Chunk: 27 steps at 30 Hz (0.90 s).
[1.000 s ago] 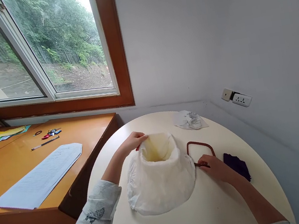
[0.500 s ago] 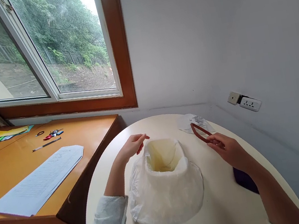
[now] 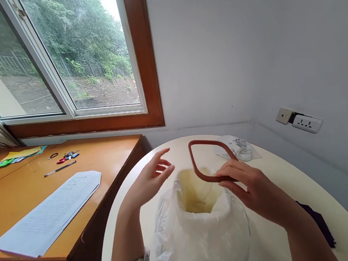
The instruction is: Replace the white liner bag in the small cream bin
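In front of me stands a bin lined with a white plastic bag (image 3: pixel 206 243), its mouth open upward and the bag's edge folded down around the outside. The bag hides the bin's outer walls. My right hand (image 3: pixel 247 182) grips a reddish-brown rounded-square ring (image 3: pixel 193 156) by its near right side, tilted just above the bin's far right rim. To the left of the opening, my left hand (image 3: pixel 150 176) hovers with fingers apart, holding nothing.
The bin is on a round cream table (image 3: pixel 270 230). Crumpled clear plastic (image 3: pixel 242 150) lies at its back right, a dark purple item (image 3: pixel 319 222) at the right. Left is a wooden desk (image 3: pixel 110 148) with papers (image 3: pixel 51 218), a pen (image 3: pixel 60 168) and keys (image 3: pixel 68 156).
My right hand has brought the ring leftward from the table's right side to above the bin. My left hand has opened and turned toward the ring.
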Motion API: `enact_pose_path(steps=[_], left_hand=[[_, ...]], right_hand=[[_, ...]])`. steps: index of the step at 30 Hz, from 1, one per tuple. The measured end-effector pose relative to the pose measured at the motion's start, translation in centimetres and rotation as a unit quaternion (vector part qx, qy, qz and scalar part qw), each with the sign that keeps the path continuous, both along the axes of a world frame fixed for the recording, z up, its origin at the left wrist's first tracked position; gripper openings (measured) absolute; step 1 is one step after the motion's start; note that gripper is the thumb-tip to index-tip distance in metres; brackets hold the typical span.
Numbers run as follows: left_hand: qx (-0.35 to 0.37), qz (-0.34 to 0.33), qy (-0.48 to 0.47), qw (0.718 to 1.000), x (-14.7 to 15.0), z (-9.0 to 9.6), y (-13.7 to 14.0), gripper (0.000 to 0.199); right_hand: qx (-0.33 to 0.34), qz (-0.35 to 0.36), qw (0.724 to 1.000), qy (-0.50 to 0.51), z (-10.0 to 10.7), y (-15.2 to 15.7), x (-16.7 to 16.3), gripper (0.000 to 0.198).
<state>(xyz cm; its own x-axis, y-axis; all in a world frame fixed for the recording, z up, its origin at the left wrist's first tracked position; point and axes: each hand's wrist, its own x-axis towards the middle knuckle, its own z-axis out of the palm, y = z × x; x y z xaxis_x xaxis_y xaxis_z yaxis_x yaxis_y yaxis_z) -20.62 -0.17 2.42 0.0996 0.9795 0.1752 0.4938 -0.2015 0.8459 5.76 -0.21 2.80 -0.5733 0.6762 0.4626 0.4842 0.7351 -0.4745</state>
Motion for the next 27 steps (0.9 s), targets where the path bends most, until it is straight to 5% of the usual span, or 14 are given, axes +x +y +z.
enact_pose_path(steps=[9,27], left_hand=[[0.025,-0.181,0.137,0.974,0.7,0.8,-1.5,0.087],[0.044,-0.169,0.181,0.968,1.0,1.8,-1.7,0.03]], right_hand=[[0.039,0.021,0.997,-0.059,-0.2,-1.1,-1.8,0.02],[0.013,0.031,0.998,-0.047,0.0,-1.4,-1.7,0.01]])
